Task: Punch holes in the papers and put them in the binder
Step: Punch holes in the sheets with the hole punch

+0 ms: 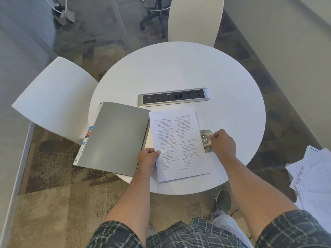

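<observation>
A printed sheet of paper lies on the round white table. My left hand pinches its left edge, thumb on top. A metal hole punch sits at the sheet's right edge, with that edge tucked into it. My right hand grips the punch from the right, fingers curled over its lever. A closed grey binder with coloured tabs on its left side lies to the left of the sheet, hanging over the table's edge.
A silver power and data socket strip is set into the table behind the paper. A loose heap of printed sheets lies low at the right. White chairs stand at the left and at the back.
</observation>
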`<state>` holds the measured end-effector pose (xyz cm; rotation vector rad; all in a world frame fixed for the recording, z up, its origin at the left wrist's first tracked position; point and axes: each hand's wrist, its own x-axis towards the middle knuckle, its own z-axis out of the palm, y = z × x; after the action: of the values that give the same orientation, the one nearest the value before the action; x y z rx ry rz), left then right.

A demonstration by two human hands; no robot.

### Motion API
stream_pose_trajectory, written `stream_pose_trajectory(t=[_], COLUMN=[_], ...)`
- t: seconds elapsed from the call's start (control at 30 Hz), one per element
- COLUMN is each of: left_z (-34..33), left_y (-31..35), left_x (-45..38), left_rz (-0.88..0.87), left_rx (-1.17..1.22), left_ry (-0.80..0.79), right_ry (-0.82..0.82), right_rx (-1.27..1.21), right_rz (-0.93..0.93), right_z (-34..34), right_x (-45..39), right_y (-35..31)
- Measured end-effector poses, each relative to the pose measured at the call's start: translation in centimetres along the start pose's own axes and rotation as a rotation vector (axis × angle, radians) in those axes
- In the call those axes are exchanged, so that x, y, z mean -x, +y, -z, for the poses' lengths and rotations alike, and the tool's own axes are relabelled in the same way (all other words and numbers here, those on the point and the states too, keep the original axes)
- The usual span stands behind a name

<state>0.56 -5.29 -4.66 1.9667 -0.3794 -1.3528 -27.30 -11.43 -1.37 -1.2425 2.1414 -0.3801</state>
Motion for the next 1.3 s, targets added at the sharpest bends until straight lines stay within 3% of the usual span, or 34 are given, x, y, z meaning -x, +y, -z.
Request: stream_pose_trajectory(t=[0.47,0.83,1.3], left_z=[-0.8,-1.7,-1.9], left_y=[-0.4,0.5,0.8], left_x=[-0.5,-1.1,-0.5], left_rz=[-0.047,-0.055,-0.065], left_rx=[-0.092,-0.125,-0.165], left_ry=[0.017,-0.088,-0.035], right_ry=[0.003,0.0,0.011], right_rx=[-0.004,-0.017,0.043], right_rz=[-0.015,-0.031,-0.036], right_z=[-0.1,-0.1,0.2], right_x=[0.1,0.1,0.2], right_y=[-0.2,-0.2,-0.5])
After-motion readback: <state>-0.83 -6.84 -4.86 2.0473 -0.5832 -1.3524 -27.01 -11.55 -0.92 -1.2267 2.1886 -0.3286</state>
